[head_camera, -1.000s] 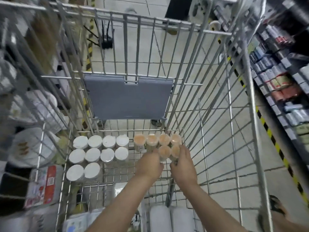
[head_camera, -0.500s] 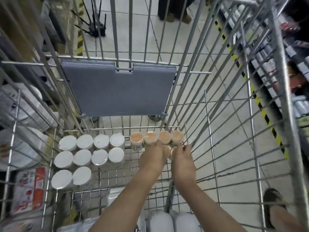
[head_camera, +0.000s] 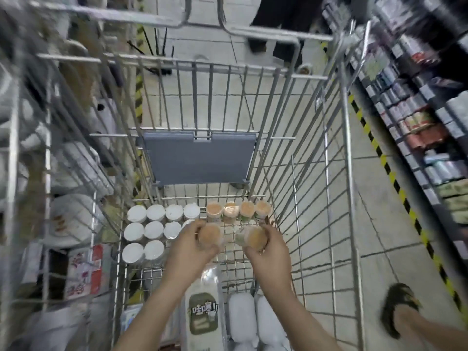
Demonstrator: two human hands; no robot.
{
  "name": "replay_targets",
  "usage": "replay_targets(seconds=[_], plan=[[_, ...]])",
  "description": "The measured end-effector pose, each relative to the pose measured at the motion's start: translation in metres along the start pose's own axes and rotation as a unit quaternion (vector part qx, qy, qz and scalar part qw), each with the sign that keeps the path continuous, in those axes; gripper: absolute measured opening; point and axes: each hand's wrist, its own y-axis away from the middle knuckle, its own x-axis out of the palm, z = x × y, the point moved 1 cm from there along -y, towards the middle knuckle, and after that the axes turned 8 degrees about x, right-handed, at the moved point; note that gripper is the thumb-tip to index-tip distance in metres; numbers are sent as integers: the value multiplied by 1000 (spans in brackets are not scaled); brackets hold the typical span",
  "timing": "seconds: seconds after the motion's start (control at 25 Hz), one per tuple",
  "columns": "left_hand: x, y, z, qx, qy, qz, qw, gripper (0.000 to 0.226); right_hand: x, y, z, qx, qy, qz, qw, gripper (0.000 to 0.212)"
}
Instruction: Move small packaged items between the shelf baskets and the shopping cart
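Store aisle, wire shopping cart (head_camera: pixel 336 173): 2 orange-lidded cups, set in the cart's second row 0.5 s ago, are now lifted clear, left hand (head_camera: pixel 188 252) gripping one, right hand (head_camera: pixel 268 254) the other, likely bound for the shelf baskets
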Motion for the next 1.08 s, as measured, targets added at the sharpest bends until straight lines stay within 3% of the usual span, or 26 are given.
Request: replay_targets(seconds=[0.12,0.36,0.6,0.76,0.88,1.08], plan=[[-35,49,-29,-18,82,-44,996,42,-37,51,29,21,-68,49,996,47],[-96,164,-113,41,157,-108,981,38,-113,145,79,0,-166,135,977,40],[-127,304,-158,44,216,-266,938,37,-172,222,104,-78,-222,251,939,36],[-113,427,-177,26,253,-376,891,34,-204,293,102,-142,-211,387,886,33],[-91,515,-181,8,265,-445,855,59,-214,346,89,-175,-175,483,840,41],[-63,639,-186,5,282,-563,776,40,-223,436,78,-195,-116,619,752,50]])
